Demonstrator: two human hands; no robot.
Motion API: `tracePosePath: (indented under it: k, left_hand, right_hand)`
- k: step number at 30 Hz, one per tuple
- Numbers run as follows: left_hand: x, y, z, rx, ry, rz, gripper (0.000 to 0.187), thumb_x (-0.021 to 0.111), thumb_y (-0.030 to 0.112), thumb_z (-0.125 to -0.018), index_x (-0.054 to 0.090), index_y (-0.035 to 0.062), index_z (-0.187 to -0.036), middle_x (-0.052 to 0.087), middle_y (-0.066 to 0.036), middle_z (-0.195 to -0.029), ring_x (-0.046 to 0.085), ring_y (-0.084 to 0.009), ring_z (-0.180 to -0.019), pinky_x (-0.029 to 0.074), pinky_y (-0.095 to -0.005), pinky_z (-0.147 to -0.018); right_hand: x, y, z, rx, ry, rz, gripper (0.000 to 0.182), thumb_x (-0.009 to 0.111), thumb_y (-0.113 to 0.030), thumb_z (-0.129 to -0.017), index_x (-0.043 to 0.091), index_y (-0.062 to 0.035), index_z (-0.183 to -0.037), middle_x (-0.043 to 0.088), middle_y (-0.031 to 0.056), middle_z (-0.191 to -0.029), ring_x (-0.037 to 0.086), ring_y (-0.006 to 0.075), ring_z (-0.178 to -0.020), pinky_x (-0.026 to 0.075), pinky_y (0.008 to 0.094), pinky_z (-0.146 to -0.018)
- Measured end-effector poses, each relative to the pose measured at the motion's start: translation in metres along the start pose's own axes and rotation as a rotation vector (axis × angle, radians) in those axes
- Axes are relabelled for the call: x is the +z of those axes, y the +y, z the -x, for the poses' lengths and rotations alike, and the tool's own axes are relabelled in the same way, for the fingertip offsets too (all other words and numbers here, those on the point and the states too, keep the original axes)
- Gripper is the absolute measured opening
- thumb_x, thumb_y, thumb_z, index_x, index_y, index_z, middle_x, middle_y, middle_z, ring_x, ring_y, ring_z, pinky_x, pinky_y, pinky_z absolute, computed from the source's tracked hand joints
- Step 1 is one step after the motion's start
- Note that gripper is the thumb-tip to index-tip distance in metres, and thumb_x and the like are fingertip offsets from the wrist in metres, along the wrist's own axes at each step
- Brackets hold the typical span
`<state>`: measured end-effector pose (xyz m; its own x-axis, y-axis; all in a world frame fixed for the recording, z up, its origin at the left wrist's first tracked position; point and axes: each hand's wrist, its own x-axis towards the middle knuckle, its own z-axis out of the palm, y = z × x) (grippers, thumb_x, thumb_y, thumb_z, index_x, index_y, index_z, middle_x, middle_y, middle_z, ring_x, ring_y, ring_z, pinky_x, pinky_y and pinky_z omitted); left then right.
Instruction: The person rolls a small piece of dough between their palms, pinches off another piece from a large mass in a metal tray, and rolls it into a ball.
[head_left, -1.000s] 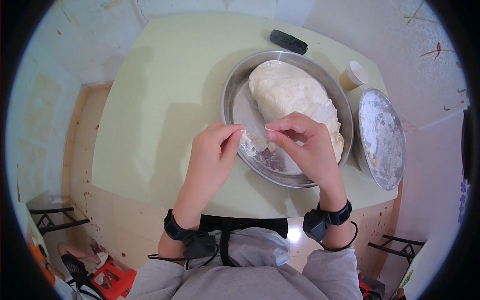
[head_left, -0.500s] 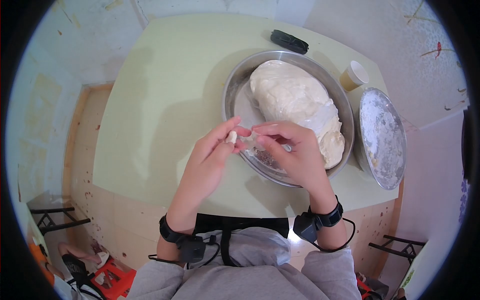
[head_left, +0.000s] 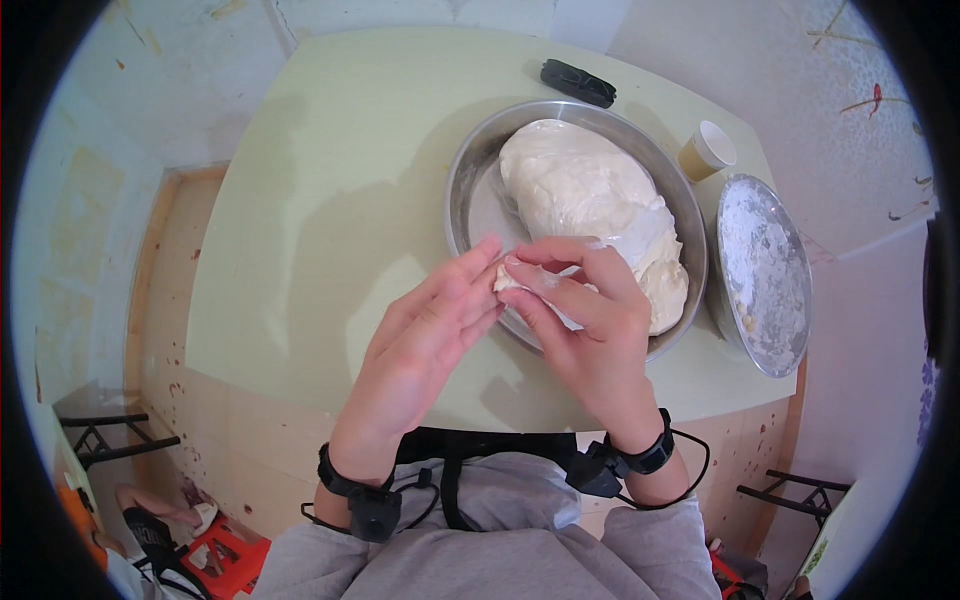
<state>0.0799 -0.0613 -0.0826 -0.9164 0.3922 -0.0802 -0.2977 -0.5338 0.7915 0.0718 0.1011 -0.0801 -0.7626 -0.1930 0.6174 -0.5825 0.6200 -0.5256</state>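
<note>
Over the near rim of a round metal basin point(head_left: 462, 160), my two hands meet. My right hand point(head_left: 597, 315) is closed in a pinch on a small piece of dough point(head_left: 503, 281), and some thin whitish, film-like material shows beneath its fingers. My left hand point(head_left: 425, 325) lies against that piece with its fingers stretched out straight; its palm side is partly hidden. A large pale lump of dough point(head_left: 580, 180) fills most of the basin, its lower part covered by clear plastic film.
To the right, a metal bowl point(head_left: 765, 280) dusted with white flour tilts beside the basin. A paper cup point(head_left: 706, 152) and a black folded item point(head_left: 578, 83) stand behind. Black stool legs point(head_left: 120, 440) and a seated person's leg point(head_left: 160, 505) by a red stool point(head_left: 225, 560) are at lower left.
My left hand has turned and straightened its fingers, with the dough piece no longer at its thumb. My right hand has come in against it, now pinching a small dough piece.
</note>
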Motion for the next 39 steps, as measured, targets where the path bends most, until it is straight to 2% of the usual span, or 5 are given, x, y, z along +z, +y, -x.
tracePosePath:
  k: [10, 17, 25, 32, 39]
  left_hand:
    - [0.002, -0.008, -0.005, -0.037, 0.073, 0.053, 0.044, 0.050, 0.021, -0.095, 0.041, -0.0016, -0.132, 0.055, -0.011, -0.122, 0.053, -0.0159, -0.112, 0.042, -0.0307, -0.098]
    - [0.013, -0.002, -0.024, 0.097, -0.002, 0.066, 0.040, 0.049, 0.021, -0.096, 0.045, -0.0019, -0.129, 0.057, -0.013, -0.117, 0.055, -0.0179, -0.110, 0.044, -0.0318, -0.096]
    - [0.006, 0.006, -0.024, 0.114, 0.186, -0.123, 0.035, 0.050, 0.022, -0.095, 0.051, -0.0037, -0.119, 0.064, -0.014, -0.106, 0.064, -0.0193, -0.098, 0.051, -0.0317, -0.087]
    - [0.008, -0.001, -0.019, 0.039, 0.065, 0.074, 0.036, 0.046, 0.015, -0.096, 0.044, -0.0057, -0.125, 0.053, -0.017, -0.123, 0.058, -0.0212, -0.108, 0.048, -0.0344, -0.093]
    - [0.004, 0.003, -0.013, -0.051, -0.149, 0.261, 0.059, 0.031, 0.039, -0.098, 0.029, -0.0063, -0.137, 0.042, -0.019, -0.134, 0.043, -0.0239, -0.125, 0.033, -0.0361, -0.105]
  right_hand:
    - [-0.003, -0.001, -0.001, -0.093, 0.046, -0.002, 0.027, 0.074, -0.002, -0.065, 0.068, -0.0064, -0.091, 0.063, 0.0055, -0.091, 0.056, 0.0224, -0.074, 0.046, 0.0305, -0.061]
    - [-0.005, -0.001, -0.018, -0.117, -0.048, 0.054, 0.027, 0.072, -0.004, -0.068, 0.068, -0.0042, -0.094, 0.059, 0.0101, -0.108, 0.055, 0.0255, -0.087, 0.046, 0.0337, -0.072]
    - [-0.023, 0.005, -0.022, 0.042, 0.020, -0.096, 0.024, 0.071, -0.005, -0.072, 0.070, -0.0082, -0.096, 0.058, 0.0108, -0.112, 0.056, 0.0255, -0.096, 0.046, 0.0341, -0.079]
    - [-0.019, 0.003, -0.020, 0.101, -0.005, -0.235, 0.022, 0.071, -0.004, -0.072, 0.072, -0.0091, -0.094, 0.059, 0.0080, -0.109, 0.054, 0.0200, -0.098, 0.045, 0.0307, -0.079]
    - [0.002, -0.010, -0.008, -0.046, -0.032, -0.062, 0.033, 0.074, -0.004, -0.065, 0.069, -0.0096, -0.097, 0.060, 0.0073, -0.107, 0.056, 0.0229, -0.091, 0.045, 0.0321, -0.074]
